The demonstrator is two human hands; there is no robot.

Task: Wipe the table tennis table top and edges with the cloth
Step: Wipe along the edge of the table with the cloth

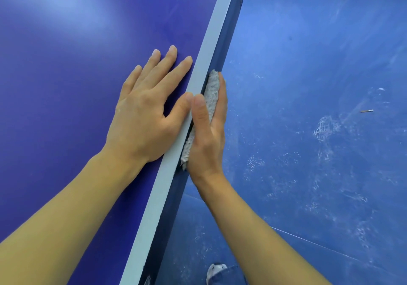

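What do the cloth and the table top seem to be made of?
Cloth: grey looped terry or microfibre, judging by its nubby pile. Table top: hard board with a smooth blue satin coating, showing soft light reflections; core cannot be told.

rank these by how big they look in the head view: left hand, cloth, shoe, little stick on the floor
1. left hand
2. cloth, partly hidden by the right hand
3. shoe, cropped by the frame and farther away, so its rank is unsure
4. stick, smallest
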